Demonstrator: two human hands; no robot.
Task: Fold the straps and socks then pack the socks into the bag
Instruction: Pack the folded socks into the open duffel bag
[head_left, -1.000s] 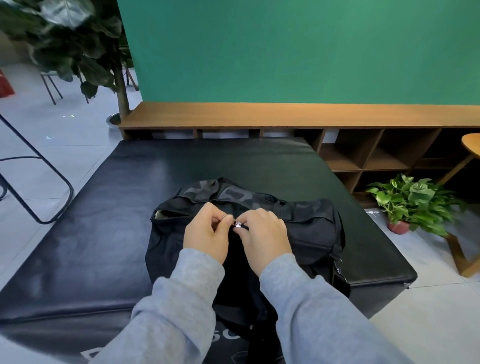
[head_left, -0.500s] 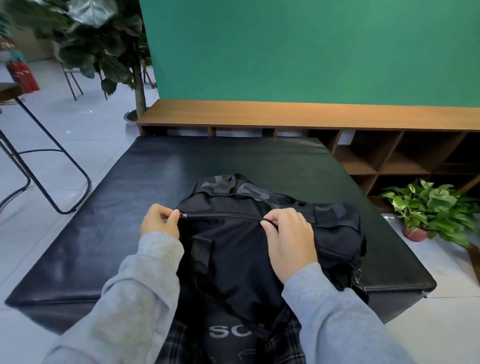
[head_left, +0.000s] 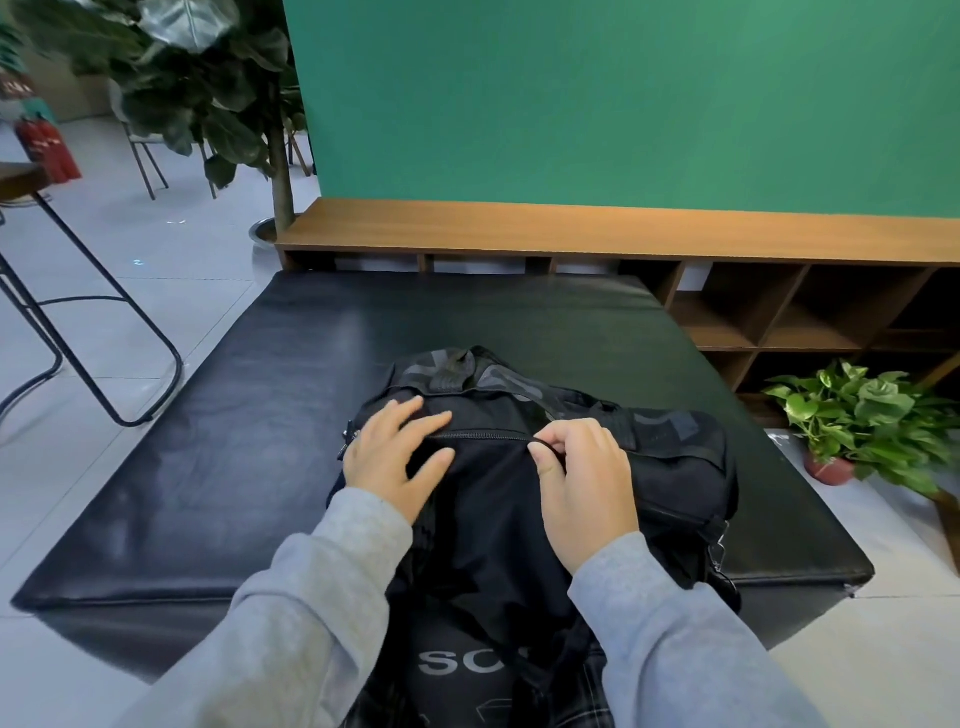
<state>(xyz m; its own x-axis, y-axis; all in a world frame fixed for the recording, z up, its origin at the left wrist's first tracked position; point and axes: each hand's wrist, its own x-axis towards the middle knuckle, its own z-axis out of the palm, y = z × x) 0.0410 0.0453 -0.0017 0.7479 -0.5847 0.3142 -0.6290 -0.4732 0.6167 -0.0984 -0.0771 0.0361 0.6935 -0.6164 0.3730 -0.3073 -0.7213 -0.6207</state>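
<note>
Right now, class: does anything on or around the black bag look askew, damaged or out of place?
Nothing stands out. The black bag lies on the black mat with its zipper closed. The left hand rests flat on it; the right hand pinches fabric by the zipper line.

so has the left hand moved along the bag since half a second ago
Yes. The left hand has left the zip's left end and shifted right along the bag, toward the right hand, and now lies open-fingered on the fabric.

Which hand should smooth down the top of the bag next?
Probably the left hand: it lies open and flat on the bag. The right hand is busy pinching the bag's fabric by the zip.
</note>
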